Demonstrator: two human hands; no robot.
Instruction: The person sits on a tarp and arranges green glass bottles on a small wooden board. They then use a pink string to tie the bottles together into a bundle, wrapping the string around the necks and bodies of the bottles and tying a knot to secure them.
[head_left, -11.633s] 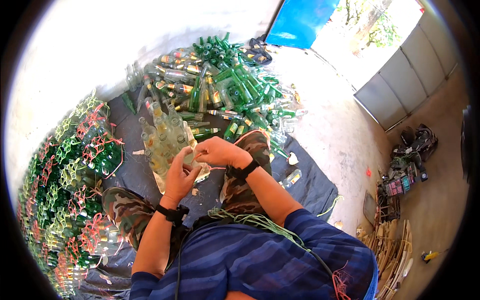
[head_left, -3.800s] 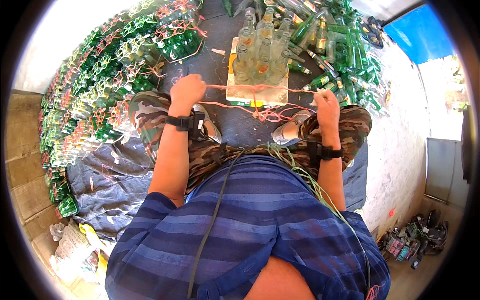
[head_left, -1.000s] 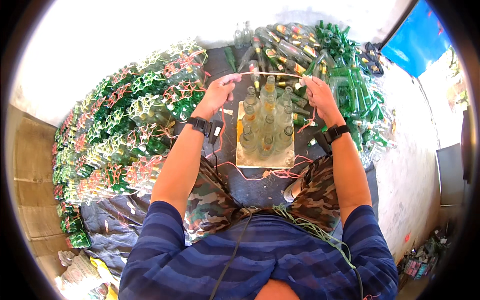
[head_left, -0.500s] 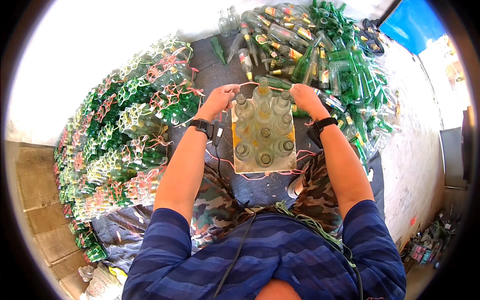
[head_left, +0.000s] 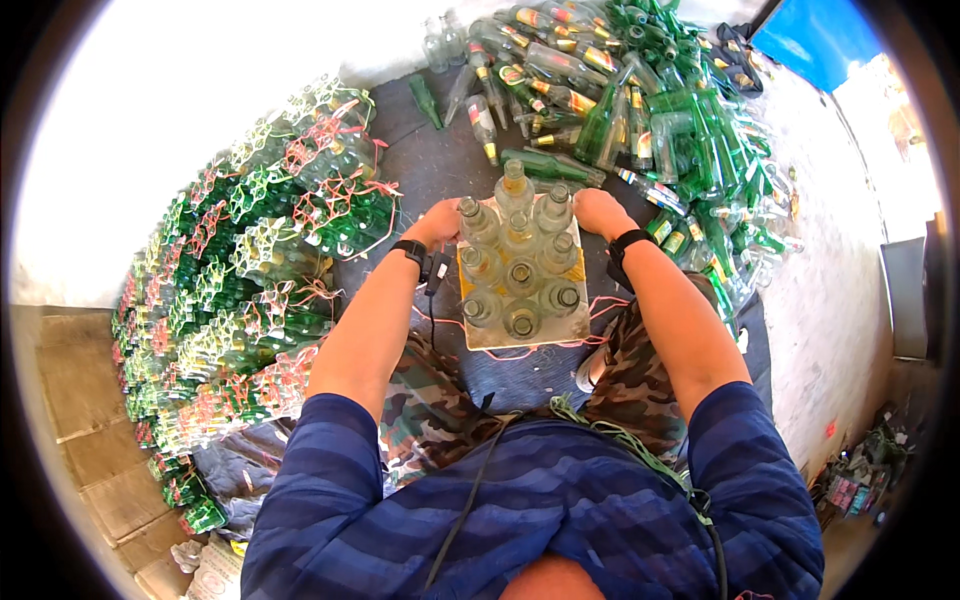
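Several clear glass bottles [head_left: 519, 272] stand upright in a tight cluster on a pale board [head_left: 520, 338] with yellow at its sides, between my knees. My left hand [head_left: 440, 222] is closed beside the far left of the cluster, its fingertips partly hidden by a bottle. On the far right, my right hand [head_left: 602, 212] is curled in a fist near the outer bottle. Pink string [head_left: 606, 302] runs round the near side of the board and shows at both its sides. The stretch between my hands is hidden behind the bottles.
Bundles of green and clear bottles [head_left: 270, 250], tied with red and pale green string, are stacked on the left. Loose bottles [head_left: 690, 140] lie heaped at the far right. A single green bottle [head_left: 425, 101] lies on the dark ground sheet [head_left: 405, 130]. A white wall [head_left: 800, 300] rises at right.
Both hands have come down and nearer, from beyond the far bottle to the cluster's sides. The pink string stretched between them earlier no longer shows.
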